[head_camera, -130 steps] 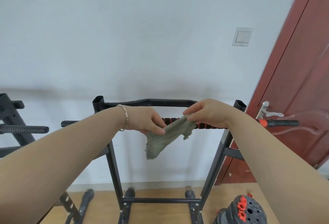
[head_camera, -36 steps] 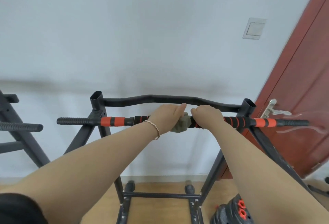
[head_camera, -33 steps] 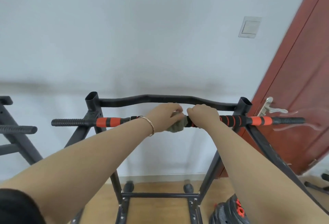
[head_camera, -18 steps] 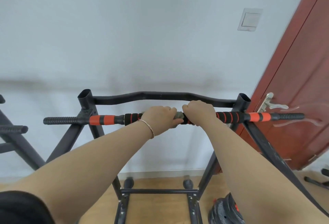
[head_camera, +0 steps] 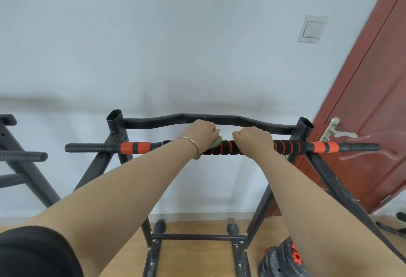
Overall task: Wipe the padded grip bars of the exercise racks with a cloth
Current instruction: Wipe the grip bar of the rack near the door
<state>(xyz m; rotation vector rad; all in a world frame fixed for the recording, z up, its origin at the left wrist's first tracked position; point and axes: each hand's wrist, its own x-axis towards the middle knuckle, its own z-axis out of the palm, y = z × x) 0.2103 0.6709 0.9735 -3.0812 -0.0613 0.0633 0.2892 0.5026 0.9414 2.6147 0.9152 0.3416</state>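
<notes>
White wall [head_camera: 153, 45] fills my view, with the red door [head_camera: 373, 122] along the right edge. Straight ahead is the black exercise rack [head_camera: 114, 122], and its padded grip bar [head_camera: 136, 147] runs level across, black with orange bands. A second rack [head_camera: 22, 155] pokes in at far left. Weight plates [head_camera: 283, 261] sit on the floor at lower right. My left hand [head_camera: 201, 132] is at the bar's middle, fingers curled round the cloth [head_camera: 217, 142], a bunched grey-green wad held against the padding. My right hand [head_camera: 252, 140] is near it, fist wrapped round the bar itself, with a short stretch of striped padding showing between the two. A thin bracelet [head_camera: 193, 144] rings my left wrist.
</notes>
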